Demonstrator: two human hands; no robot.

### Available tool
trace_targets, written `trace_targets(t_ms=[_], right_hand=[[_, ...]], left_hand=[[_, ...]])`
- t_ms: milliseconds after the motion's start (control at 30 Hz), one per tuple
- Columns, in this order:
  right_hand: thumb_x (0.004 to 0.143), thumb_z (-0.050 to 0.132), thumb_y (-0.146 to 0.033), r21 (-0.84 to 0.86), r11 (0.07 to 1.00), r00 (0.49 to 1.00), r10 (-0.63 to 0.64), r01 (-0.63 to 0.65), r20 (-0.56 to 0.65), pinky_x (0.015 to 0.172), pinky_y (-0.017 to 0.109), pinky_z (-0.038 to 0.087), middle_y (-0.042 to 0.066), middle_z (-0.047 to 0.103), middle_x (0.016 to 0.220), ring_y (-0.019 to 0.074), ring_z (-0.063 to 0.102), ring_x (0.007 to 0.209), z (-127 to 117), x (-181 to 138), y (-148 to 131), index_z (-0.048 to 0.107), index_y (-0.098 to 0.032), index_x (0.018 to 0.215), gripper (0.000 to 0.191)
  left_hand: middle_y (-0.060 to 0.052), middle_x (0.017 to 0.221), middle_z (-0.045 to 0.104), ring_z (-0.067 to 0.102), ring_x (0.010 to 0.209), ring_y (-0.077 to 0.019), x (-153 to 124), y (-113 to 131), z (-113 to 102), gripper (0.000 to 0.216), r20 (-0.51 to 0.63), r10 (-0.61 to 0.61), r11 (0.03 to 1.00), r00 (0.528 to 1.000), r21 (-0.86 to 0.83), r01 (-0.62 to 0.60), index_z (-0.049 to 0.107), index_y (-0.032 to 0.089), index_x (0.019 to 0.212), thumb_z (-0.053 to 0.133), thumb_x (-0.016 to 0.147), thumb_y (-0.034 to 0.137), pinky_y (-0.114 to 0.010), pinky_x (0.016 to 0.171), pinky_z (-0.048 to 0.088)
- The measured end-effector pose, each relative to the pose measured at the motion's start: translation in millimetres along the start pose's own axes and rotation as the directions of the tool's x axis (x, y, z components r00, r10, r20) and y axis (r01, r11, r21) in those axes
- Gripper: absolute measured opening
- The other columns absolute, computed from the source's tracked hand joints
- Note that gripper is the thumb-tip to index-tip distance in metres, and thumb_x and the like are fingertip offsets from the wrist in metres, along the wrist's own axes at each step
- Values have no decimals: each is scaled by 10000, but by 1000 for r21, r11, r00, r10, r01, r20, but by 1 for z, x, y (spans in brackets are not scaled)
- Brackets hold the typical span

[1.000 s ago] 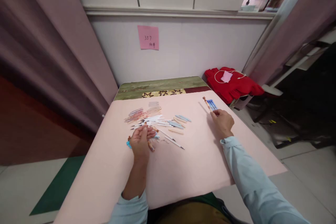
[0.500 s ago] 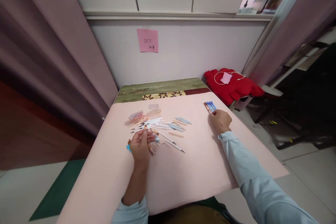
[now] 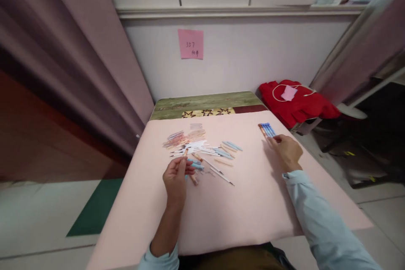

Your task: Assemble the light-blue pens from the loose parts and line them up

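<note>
My left hand (image 3: 175, 176) is closed around a thin pen part whose orange tip sticks up toward the pile. It hovers at the near edge of a scattered heap of pen parts (image 3: 198, 145): white refills, pale blue and tan caps, clear orange barrels. My right hand (image 3: 286, 149) rests on the pink table cover (image 3: 228, 206) at the right, fingers curled with the fingertips touching the near end of a small row of blue pens (image 3: 267, 129) lying side by side.
The far end of the table shows a green patterned cloth (image 3: 205, 103). A red garment (image 3: 297, 101) with a pink mask lies on a seat to the right. A pink note (image 3: 190, 44) is stuck to the wall. Curtains hang left and right.
My right hand laid a pen down with the blue ones and stays at their near end. My left hand lifted slightly, holding a part upright. The camera shifted left.
</note>
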State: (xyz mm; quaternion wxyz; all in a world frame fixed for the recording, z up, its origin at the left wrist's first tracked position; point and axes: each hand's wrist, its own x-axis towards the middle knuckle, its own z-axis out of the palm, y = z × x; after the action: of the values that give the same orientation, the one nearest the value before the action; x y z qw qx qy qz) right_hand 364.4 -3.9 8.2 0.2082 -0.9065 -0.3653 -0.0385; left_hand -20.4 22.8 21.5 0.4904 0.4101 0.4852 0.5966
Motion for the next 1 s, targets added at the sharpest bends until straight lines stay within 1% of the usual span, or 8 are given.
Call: trace_targets(t_ms=[167, 300, 367, 433, 500, 600, 767, 1000], right_hand=[[785, 604, -570, 149, 987, 996, -73, 64, 55, 578, 308, 338, 48, 722, 789, 231, 606, 696, -9, -31, -9, 777, -270, 888, 362], [769, 614, -576, 231, 967, 980, -138, 102, 145, 585, 308, 354, 29, 700, 737, 221, 602, 678, -4, -55, -18, 767, -272, 831, 346], [778, 602, -570, 256, 963, 986, -120, 88, 113, 595, 315, 367, 37, 697, 750, 219, 600, 672, 1, -54, -17, 765, -256, 869, 365], [795, 578, -546, 304, 949, 996, -84, 81, -3, 634, 323, 399, 64, 707, 840, 220, 614, 714, 4, -44, -9, 751, -216, 974, 414], [804, 552, -510, 329, 940, 988, -45, 91, -145, 690, 334, 430, 105, 702, 994, 229, 628, 795, 6, -29, 5, 699, -162, 1117, 491], [778, 557, -439, 316, 947, 979, 3, 63, -202, 753, 353, 447, 124, 684, 1064, 245, 633, 883, 9, -13, 33, 646, -135, 1193, 522], [751, 585, -367, 271, 962, 990, 21, 18, -140, 788, 373, 457, 114, 684, 988, 238, 623, 821, 22, -11, 71, 676, -136, 1141, 462], [758, 659, -524, 336, 937, 995, -81, 99, -66, 790, 359, 473, 86, 688, 959, 204, 620, 748, 24, 6, 93, 706, -164, 1100, 499]], left_hand=[[-47, 760, 710, 635, 575, -140, 5, 32, -37, 267, -61, 67, 991, 996, 123, -59, 666, 154, 919, 695, 812, 396, -256, 519, 519], [-54, 766, 705, 604, 567, -130, 3, 34, -67, 283, -145, 54, 982, 988, 190, -26, 661, 146, 923, 695, 805, 400, -247, 521, 492], [-59, 801, 703, 587, 579, -127, -3, 26, -78, 304, -171, 48, 974, 984, 227, -8, 656, 150, 966, 687, 805, 405, -240, 518, 474], [-65, 888, 701, 605, 660, -138, -12, 15, -85, 335, -216, 85, 951, 973, 309, -15, 647, 168, 1033, 680, 805, 410, -248, 573, 494], [-84, 1073, 676, 633, 875, -176, -21, 5, -90, 395, -278, 215, 897, 936, 435, -77, 627, 186, 1130, 669, 812, 417, -313, 784, 535], [-106, 1211, 612, 594, 1078, -242, -33, -7, -95, 514, -277, 296, 778, 914, 625, -63, 599, 175, 1234, 678, 794, 429, -455, 1024, 455], [-114, 1240, 595, 586, 1126, -258, -39, -13, -98, 511, -210, 278, 728, 938, 682, -63, 593, 162, 1246, 661, 807, 415, -491, 1068, 428], [-105, 1175, 629, 603, 1105, -268, -35, -5, -85, 444, -143, 278, 647, 950, 758, -76, 652, 161, 1164, 666, 795, 407, -485, 1070, 435]])
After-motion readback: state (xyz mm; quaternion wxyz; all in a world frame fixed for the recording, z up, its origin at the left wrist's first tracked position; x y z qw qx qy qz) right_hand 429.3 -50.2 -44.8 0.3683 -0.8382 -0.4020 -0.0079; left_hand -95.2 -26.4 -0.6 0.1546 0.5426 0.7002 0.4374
